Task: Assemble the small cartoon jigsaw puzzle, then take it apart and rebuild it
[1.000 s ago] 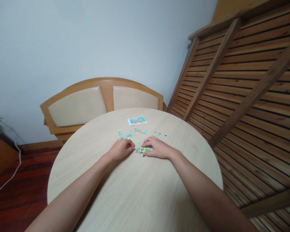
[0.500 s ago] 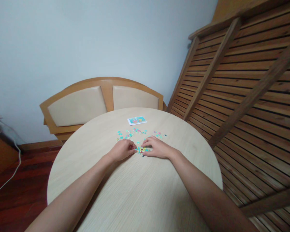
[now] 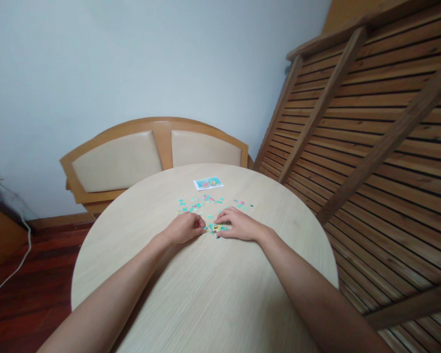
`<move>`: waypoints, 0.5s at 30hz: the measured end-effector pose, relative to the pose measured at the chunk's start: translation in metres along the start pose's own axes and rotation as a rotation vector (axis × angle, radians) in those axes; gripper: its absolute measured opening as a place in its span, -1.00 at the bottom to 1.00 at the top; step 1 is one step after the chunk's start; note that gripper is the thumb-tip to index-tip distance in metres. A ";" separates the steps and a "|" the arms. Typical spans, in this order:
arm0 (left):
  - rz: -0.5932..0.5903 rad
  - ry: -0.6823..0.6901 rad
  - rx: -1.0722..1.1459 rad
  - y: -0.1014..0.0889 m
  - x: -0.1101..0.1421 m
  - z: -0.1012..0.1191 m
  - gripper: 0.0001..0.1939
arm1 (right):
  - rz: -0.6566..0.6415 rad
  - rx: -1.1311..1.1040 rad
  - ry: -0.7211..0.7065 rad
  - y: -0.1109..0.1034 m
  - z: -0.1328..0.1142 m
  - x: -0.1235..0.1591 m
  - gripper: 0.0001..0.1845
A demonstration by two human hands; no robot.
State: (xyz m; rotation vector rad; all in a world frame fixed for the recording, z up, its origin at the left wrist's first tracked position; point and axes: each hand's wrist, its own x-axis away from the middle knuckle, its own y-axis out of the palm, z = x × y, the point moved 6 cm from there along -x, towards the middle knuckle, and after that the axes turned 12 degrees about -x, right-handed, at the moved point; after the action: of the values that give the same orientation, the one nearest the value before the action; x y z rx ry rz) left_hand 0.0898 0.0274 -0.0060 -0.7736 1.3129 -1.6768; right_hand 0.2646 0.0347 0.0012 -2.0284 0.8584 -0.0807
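Note:
On the round pale wooden table (image 3: 206,304) a small joined patch of puzzle pieces (image 3: 215,228), yellow and teal, lies between my hands. My left hand (image 3: 184,228) rests at its left edge with fingers curled and thumb pinched against them; whether a piece is inside is hidden. My right hand (image 3: 238,224) lies over the patch's right side, fingers bent and pressing down on it. Several loose teal and pink puzzle pieces (image 3: 200,202) are scattered just beyond the hands.
A small picture card (image 3: 208,184) lies near the table's far edge. Behind the table stands a wooden bench back with beige padding (image 3: 150,154). A slatted wooden frame (image 3: 371,127) leans along the right. A cable (image 3: 20,255) hangs at the left over the dark floor.
My left hand nudged slightly toward the joined patch and back; otherwise both hands stay at the patch.

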 end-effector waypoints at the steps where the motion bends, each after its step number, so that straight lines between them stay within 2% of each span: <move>1: 0.004 -0.002 0.002 0.000 0.000 -0.001 -0.81 | -0.003 -0.002 0.001 0.000 -0.001 0.000 -0.60; 11: 0.124 0.021 -0.064 -0.004 0.001 0.000 -0.81 | -0.002 -0.013 0.003 0.000 0.000 0.001 -0.62; 15: 0.114 0.039 -0.069 -0.003 0.001 0.004 -0.75 | -0.001 -0.010 0.002 0.000 0.000 0.001 -0.63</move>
State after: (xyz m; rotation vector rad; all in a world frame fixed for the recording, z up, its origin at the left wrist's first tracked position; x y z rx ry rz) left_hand 0.0926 0.0251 -0.0024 -0.6950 1.4218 -1.5707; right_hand 0.2651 0.0343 0.0009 -2.0388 0.8606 -0.0789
